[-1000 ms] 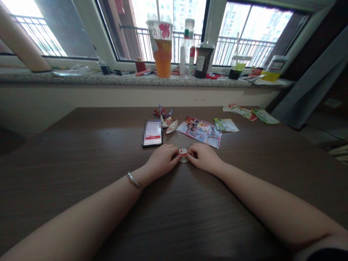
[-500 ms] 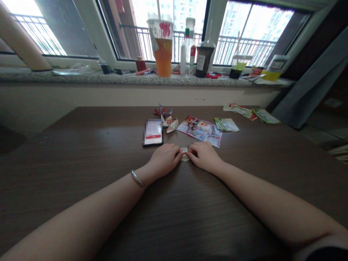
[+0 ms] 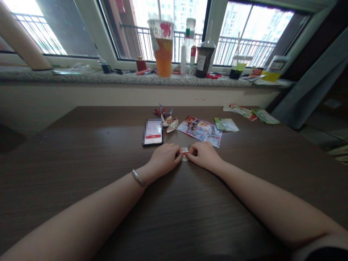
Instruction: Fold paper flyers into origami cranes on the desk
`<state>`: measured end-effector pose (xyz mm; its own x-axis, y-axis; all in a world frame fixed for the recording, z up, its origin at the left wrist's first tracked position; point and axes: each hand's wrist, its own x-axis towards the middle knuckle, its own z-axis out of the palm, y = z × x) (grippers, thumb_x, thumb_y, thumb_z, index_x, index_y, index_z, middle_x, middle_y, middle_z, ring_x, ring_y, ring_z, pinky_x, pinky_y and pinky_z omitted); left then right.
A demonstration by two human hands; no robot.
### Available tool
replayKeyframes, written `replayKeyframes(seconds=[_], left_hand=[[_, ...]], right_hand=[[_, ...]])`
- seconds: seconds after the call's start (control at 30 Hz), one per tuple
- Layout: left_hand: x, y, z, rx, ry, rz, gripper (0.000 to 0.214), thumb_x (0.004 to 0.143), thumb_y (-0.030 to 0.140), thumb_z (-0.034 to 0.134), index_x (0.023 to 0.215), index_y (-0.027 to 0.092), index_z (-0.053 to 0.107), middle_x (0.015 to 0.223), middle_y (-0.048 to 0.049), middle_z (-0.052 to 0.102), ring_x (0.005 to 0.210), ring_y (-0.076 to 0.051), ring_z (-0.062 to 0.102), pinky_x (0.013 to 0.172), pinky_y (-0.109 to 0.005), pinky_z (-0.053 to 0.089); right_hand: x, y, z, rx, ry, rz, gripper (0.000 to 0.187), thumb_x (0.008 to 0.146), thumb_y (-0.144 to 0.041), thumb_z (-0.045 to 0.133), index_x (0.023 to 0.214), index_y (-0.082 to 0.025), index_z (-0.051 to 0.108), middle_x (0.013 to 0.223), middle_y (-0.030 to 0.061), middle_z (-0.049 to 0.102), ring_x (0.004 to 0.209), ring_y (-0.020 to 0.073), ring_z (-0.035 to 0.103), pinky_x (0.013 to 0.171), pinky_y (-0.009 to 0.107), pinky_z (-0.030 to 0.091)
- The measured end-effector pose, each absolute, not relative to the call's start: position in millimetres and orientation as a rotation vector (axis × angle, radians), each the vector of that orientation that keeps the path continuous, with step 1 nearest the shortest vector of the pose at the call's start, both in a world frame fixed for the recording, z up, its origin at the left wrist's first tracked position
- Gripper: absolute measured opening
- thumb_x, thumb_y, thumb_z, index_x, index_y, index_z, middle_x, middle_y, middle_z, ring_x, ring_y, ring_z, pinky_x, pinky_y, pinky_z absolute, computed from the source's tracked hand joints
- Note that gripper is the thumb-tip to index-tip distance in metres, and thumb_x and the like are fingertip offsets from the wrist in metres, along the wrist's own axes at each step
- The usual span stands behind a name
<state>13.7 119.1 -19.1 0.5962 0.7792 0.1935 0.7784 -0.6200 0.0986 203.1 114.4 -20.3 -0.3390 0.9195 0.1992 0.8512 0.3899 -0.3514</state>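
Note:
Between my hands, low over the dark wooden table (image 3: 174,214), is a small piece of folded paper (image 3: 185,150), whitish with red print. My left hand (image 3: 166,157), a silver bangle on its wrist, pinches the paper's left side. My right hand (image 3: 203,155) pinches the right side with thumb and bent fingers. Much of the paper is covered by the fingertips. Just beyond my left hand lies a phone (image 3: 153,132) with a lit screen. Beyond my right hand is a colourful printed sheet (image 3: 200,130).
Crumpled-looking folded paper shapes (image 3: 169,122) lie behind the phone. To the right are a stack of green-and-white leaflets (image 3: 227,124) and more leaflets (image 3: 265,116). Along the stone windowsill (image 3: 122,78) stand a large orange drink cup (image 3: 163,50), a dark drink cup (image 3: 204,59) and bottles (image 3: 187,50).
The upper part of the paper looks flatter and wider between the fingers, and its lower part shows less. Both hands stay nearly in place.

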Motion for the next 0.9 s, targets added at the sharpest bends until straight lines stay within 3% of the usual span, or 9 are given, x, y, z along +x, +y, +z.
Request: replayKeyframes(seconds=[0.4, 0.53, 0.9], left_hand=[[15, 115, -17, 2.715, 1.465, 0.356, 0.019, 0.092, 0.034, 0.047, 0.086, 0.018, 0.055, 0.083, -0.0044, 0.064, 0.074, -0.019, 0.056, 0.061, -0.028, 0.036], [10, 120, -19, 2.665, 1.383, 0.366, 0.02, 0.092, 0.036, 0.048, 0.09, 0.018, 0.057, 0.087, -0.004, 0.065, 0.076, -0.018, 0.058, 0.062, -0.027, 0.037], [1, 132, -30, 2.627, 1.2, 0.41, 0.013, 0.088, 0.023, 0.054, 0.097, 0.019, 0.062, 0.092, -0.0025, 0.065, 0.081, -0.017, 0.059, 0.067, -0.026, 0.042]], right_hand=[[204, 113, -20, -1.475, -2.321, 0.243, 0.018, 0.082, -0.031, 0.061, 0.069, -0.018, 0.06, 0.073, 0.0015, 0.067, 0.07, 0.016, 0.056, 0.067, 0.029, 0.03], [207, 113, -21, -1.45, -2.314, 0.299, 0.012, 0.082, -0.029, 0.062, 0.079, -0.018, 0.061, 0.072, 0.0001, 0.065, 0.066, 0.014, 0.054, 0.065, 0.027, 0.029], [213, 118, -29, -1.347, -2.326, 0.405, 0.001, 0.08, -0.02, 0.064, 0.081, -0.019, 0.064, 0.07, -0.002, 0.061, 0.065, 0.012, 0.051, 0.063, 0.025, 0.029]])
